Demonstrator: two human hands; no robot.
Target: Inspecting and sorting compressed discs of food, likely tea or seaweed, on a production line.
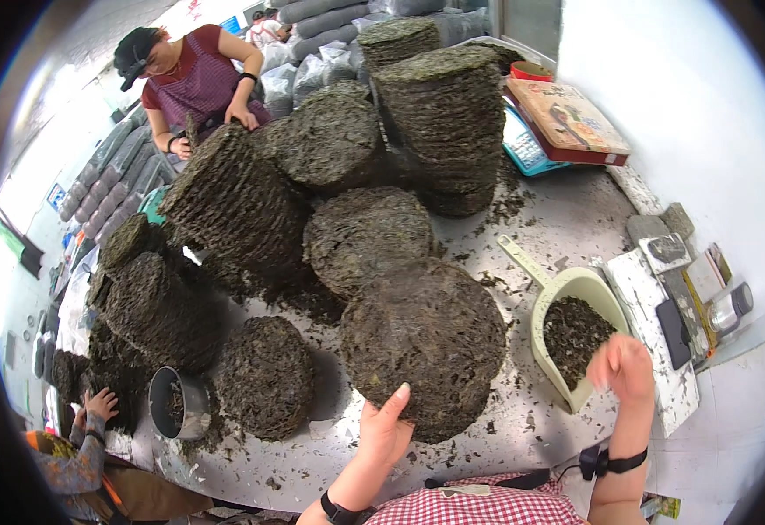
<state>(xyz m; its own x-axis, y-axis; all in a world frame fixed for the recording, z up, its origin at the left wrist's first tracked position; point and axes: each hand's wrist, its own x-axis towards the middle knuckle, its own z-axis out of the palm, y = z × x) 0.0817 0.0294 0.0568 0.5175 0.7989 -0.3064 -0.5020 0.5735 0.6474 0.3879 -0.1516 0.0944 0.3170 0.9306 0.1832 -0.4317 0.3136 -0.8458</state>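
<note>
My left hand grips the near edge of a round, dark brown-green cake of what looks like dried seaweed, thumb on top. The cake is held tilted above the table, overlapping another round cake behind it. My right hand is raised over the near right rim of a pale green dustpan, fingers curled in and slightly blurred; anything between them is too small to see. Dark seaweed scraps lie in the dustpan. To the left, a shorter round stack stands beside a grey metal cup.
Tall seaweed stacks crowd the far table. A co-worker handles a leaning stack; another person's hand touches seaweed at left. A box lies on a blue scale. A phone rests on the right ledge.
</note>
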